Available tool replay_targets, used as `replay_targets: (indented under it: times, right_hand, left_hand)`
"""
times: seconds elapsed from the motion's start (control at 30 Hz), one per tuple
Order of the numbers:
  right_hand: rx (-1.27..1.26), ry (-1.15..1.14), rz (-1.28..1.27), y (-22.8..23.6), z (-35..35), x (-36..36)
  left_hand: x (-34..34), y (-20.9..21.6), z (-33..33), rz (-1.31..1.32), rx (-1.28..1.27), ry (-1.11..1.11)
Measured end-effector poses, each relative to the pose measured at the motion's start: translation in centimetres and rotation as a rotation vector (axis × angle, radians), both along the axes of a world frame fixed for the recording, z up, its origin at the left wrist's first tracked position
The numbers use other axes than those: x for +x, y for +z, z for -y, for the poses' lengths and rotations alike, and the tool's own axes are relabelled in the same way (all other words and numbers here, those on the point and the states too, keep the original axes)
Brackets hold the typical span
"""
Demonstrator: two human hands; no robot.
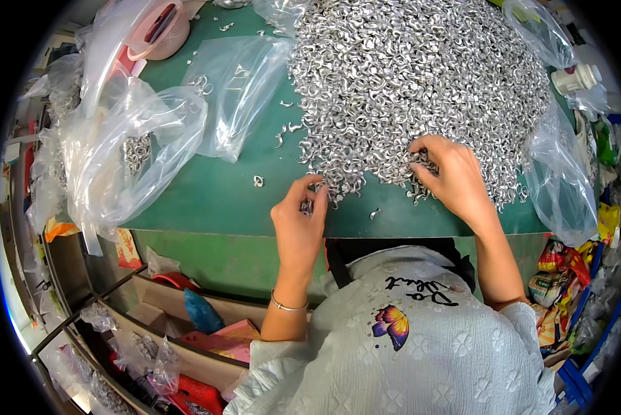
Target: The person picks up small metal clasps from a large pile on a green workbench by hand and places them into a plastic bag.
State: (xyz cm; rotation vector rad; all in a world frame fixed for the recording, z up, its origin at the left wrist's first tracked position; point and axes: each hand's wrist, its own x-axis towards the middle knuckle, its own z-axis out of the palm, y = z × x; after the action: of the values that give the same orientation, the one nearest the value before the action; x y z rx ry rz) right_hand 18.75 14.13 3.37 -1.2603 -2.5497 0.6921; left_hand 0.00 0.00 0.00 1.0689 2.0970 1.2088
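Note:
A large heap of small curved silver metal pieces [421, 76] covers the far right of the green table [248, 207]. At the heap's near left edge, my left hand [300, 218] is curled, with a few silver pieces showing between its thumb and fingers. My right hand [456, 180] reaches into the near side of the heap. Its fingers and thumb bend around some of the pieces, and its fingertips are partly hidden among them. A few loose pieces lie on the table left of the heap, and one silver piece [258, 181] sits apart beyond my left hand.
Clear plastic bags [137, 152] lie on the left, some with metal pieces inside. A pink basket [165, 34] stands at the far left. On the right are a white bottle [577, 79] and another plastic bag [563, 180]. An open drawer [158, 304] juts out below the table's left side.

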Motion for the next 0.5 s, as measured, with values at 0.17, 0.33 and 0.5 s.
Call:
replay_targets:
  times: [0.17, 0.33, 0.5]
  right_hand:
    - [0.279, -0.045, -0.178, -1.2, -0.7, -5.5]
    - [0.354, -0.057, -0.05, -2.5, -0.9, -7.4]
    - [0.227, -0.099, -0.045, -1.3, -0.2, -3.7]
  left_hand:
    - [0.0, 0.8, -1.2, -0.126, -0.026, -0.022]
    - [0.2, 0.7, -0.8, -0.04, -0.03, -0.01]
    - [-0.2, 0.2, 0.0, -0.038, -0.011, 0.056]
